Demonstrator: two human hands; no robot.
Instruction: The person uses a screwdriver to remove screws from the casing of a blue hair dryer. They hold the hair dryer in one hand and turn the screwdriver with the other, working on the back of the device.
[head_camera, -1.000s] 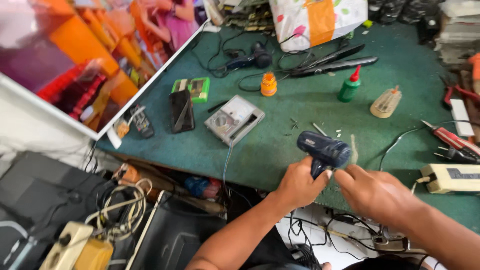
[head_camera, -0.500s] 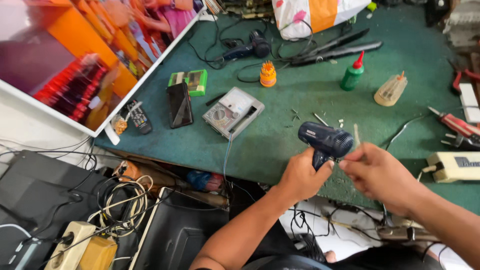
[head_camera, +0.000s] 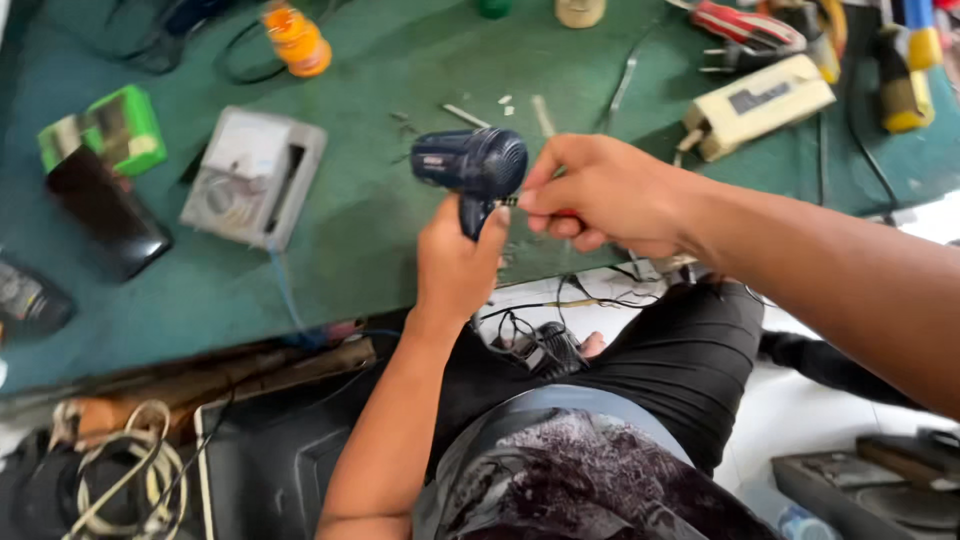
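Note:
My left hand (head_camera: 458, 262) grips the handle of a small dark blue hair dryer (head_camera: 470, 168), holding it above the near edge of the green bench (head_camera: 400, 240). The dryer's round rear grille faces me. My right hand (head_camera: 600, 192) is closed around a thin tool with a red handle, whose metal tip touches the dryer just below the grille. Most of that tool is hidden in my fingers.
On the bench lie a grey analogue meter (head_camera: 252, 178), a black phone (head_camera: 106, 212), a green box (head_camera: 102, 130), an orange bottle (head_camera: 297, 40), a cream power strip (head_camera: 760, 104) and screwdrivers (head_camera: 905, 60). Cables (head_camera: 120, 480) and black casings sit on the floor at left.
The view has dropped and closed in on my hands. The dryer has been turned so its rear grille faces me, and my right hand now holds a tool tip against it.

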